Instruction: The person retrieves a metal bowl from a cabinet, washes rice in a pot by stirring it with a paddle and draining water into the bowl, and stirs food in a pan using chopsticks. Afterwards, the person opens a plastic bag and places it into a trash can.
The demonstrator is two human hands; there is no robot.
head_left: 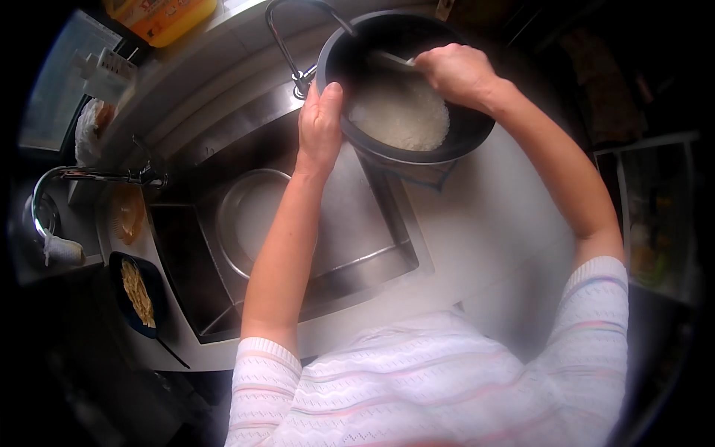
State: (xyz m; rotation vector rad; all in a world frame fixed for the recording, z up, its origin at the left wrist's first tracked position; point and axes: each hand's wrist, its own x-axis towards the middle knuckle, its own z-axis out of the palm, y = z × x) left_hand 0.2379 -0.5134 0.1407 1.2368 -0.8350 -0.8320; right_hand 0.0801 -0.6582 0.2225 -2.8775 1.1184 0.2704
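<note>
A dark, deep pot (339, 112) with white rice (406, 123) inside tilts over the right edge of the sink, resembling a rice cooker's inner pot. My left hand (322, 127) grips its left side, thumb up near the rim and the other fingers partly hidden. Over the pot's opening, my right hand (462, 74) is closed around a thin, pale spoon-like utensil (392, 59); its far end points left inside the pot, blurred by steam or shadow. A folded cloth (432, 177) shows beneath the pot.
A metal basin (227, 237) sits in the steel sink (357, 257), partly behind my left forearm. One curved faucet (272, 33) stands by the pot, another tap (82, 173) at left. A dark pan (126, 309) holds pale strips. White counter (484, 223) lies at right.
</note>
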